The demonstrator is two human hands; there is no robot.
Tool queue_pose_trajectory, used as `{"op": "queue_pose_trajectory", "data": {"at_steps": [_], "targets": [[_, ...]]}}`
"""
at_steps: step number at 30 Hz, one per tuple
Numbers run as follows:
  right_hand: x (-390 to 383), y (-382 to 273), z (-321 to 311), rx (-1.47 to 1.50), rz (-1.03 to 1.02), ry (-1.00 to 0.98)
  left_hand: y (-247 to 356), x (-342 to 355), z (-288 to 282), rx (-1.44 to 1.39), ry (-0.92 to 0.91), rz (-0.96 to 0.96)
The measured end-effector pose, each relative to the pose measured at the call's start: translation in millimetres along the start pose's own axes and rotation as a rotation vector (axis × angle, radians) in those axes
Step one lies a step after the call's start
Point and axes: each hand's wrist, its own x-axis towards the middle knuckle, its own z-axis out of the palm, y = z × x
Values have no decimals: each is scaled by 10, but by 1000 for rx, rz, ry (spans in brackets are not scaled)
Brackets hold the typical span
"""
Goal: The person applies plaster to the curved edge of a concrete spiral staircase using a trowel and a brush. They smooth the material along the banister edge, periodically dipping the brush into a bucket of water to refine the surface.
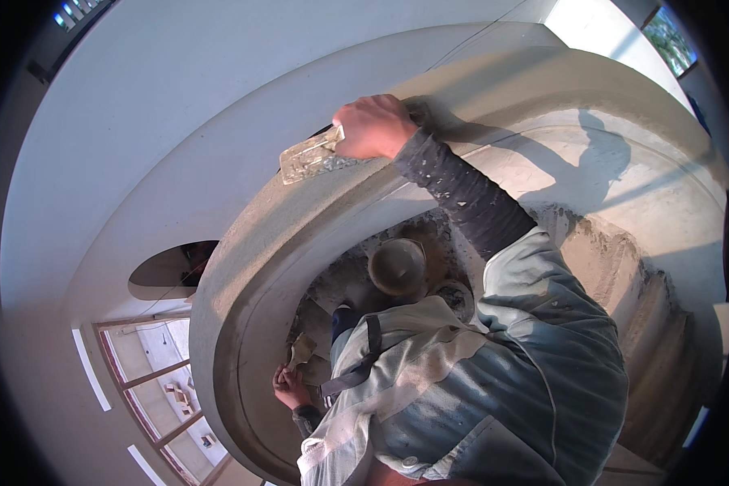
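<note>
My right hand (374, 125), at the end of a dark, plaster-spattered sleeve, is wrapped round the handle of a plastering trowel (314, 159). The trowel's flat, mortar-smeared blade lies at the top of a curved, grey-plastered wall (239, 251). Lower down on the left, my left hand (290, 385) is closed on a small flat tool (302, 350) with a pale, mortar-coated blade, like a small trowel or scraper. It is held low beside my body, inside the curve of the wall. The tool's handle is mostly hidden by my fingers.
A round bucket (397, 267) stands on the dirty floor below, with a second round container (452, 301) beside it. Curved steps (656, 348) run down the right. A smooth white wall (178, 121) has an oval opening (174, 270); a framed window (158, 389) is at lower left.
</note>
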Motion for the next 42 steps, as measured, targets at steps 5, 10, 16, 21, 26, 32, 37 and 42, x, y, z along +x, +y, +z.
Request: {"op": "queue_pose_trajectory", "data": {"at_steps": [5, 10, 16, 21, 26, 32, 37, 42], "targets": [[-442, 1675, -965, -111, 608, 102, 560, 317, 372, 119, -265, 123], [-1649, 2757, -1677, -411, 840, 435, 757, 700, 974, 369, -606, 250], [-3442, 1947, -605, 78, 905, 1547, 815, 1032, 1650, 638, -934, 316], [-5418, 1048, 1325, -363, 1788, 646, 283, 1159, 2137, 423, -1119, -25], [-6416, -597, 2499, 60, 2242, -267, -151, 1112, 2640, 516, -1117, -152], [-7698, -2544, 3774, 427, 1890, -952, -854, 1184, 3324, 793, -1224, 63], [-7928, -2666, 4147, 327, 1811, -783, -1660, 1078, 4075, 874, -1273, 605], [-7458, -1887, 3864, 612, 2158, -338, -2404, 892, 4577, 1359, -1222, 700]]}}
